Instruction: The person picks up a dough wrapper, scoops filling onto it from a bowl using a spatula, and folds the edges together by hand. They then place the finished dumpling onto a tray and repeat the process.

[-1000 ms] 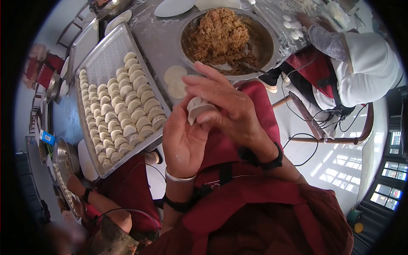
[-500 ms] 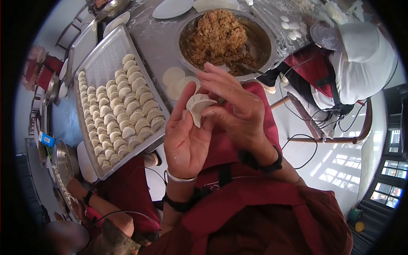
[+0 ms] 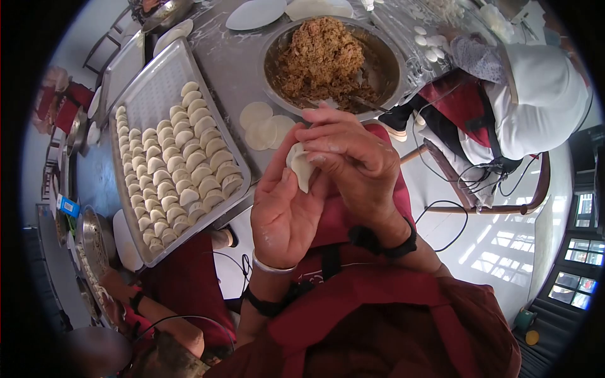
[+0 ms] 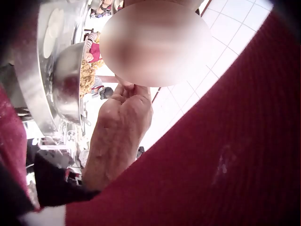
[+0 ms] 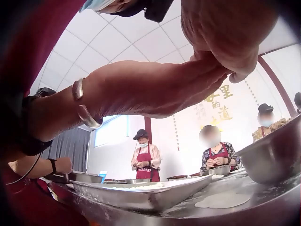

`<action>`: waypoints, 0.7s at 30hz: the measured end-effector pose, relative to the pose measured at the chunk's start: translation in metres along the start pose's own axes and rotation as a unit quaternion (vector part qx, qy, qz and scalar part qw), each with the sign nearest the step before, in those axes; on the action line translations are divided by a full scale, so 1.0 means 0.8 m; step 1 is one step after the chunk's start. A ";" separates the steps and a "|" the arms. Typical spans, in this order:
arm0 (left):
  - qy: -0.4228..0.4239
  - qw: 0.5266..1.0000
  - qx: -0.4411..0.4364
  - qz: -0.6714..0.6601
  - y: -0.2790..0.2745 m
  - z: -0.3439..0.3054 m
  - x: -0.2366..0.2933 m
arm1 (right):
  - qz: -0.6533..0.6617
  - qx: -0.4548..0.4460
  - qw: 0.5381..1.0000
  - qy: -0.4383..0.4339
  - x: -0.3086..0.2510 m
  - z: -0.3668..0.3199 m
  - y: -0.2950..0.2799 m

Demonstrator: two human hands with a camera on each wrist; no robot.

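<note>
The left hand (image 3: 283, 211) is holding a dumpling (image 3: 301, 165) up in front of the chest, just off the table (image 3: 233, 57) edge and near the bowl (image 3: 398, 66), its thumb lying along one side and its fingers going behind, mostly hidden. The right hand (image 3: 353, 164) is curling over the top and pinching the seam, so both hands are gripping it. It is looking light, soft and easy to dent: raw dough round a moist filling, likely to be splitting if squeezed at the belly. The floured skin is probably giving a dry, slightly slippery contact. The safest hold is appearing to be along the sealed rim, with the belly resting on cupped fingers. Flat wrappers (image 3: 261, 126) are lying between bowl and tray (image 3: 151, 94), where rows (image 3: 183, 170) of folded pieces are sitting close together
</note>
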State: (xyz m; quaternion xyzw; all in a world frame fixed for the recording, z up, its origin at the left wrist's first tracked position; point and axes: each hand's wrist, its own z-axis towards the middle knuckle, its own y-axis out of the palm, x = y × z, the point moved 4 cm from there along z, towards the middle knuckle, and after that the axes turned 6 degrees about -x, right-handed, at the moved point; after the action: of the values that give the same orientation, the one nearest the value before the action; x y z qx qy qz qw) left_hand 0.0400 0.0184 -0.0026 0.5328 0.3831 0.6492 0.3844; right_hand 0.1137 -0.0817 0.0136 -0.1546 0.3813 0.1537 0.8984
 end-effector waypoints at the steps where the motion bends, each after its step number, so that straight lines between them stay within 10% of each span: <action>1: 0.002 1.000 -0.003 0.008 -0.001 0.001 0.002 | 0.001 -0.009 1.000 0.009 -0.001 0.003 -0.001; 21: -0.090 0.996 0.002 0.009 -0.018 -0.018 0.008 | 0.060 -0.148 0.987 0.020 -0.005 0.000 -0.008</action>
State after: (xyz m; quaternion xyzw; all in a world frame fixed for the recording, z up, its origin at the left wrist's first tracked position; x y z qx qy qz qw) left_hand 0.0262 0.0292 -0.0151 0.5934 0.3432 0.6016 0.4101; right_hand 0.1137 -0.0883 0.0172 -0.2661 0.3809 0.2587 0.8469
